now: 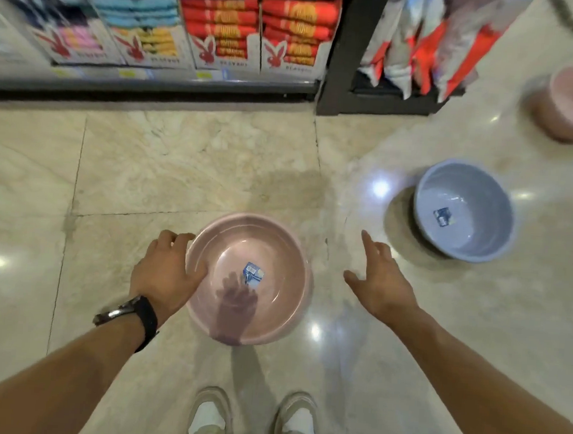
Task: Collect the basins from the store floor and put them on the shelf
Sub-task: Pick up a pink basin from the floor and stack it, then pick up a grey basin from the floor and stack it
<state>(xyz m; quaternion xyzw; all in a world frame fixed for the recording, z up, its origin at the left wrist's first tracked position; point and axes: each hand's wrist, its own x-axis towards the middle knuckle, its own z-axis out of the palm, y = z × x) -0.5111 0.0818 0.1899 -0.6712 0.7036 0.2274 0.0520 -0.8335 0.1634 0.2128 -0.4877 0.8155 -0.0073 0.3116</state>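
Note:
A pink basin point(276, 250) with a barcode sticker inside is in front of me, low in the view. My left hand point(164, 272) grips its left rim, thumb inside the bowl. My right hand point(380, 281) hovers to the right of it with fingers spread and holds nothing. A blue-grey basin point(473, 196) with a sticker stands on the floor further right. Another pink basin point(571, 104) stands blurred at the far right.
A dark shelf point(152, 82) runs along the top with boxes of folded red, blue and yellow towels point(254, 31). Hanging packaged goods point(422, 46) fill the rack to the right. My two white shoes point(250, 421) stand on the glossy marble floor point(180, 165).

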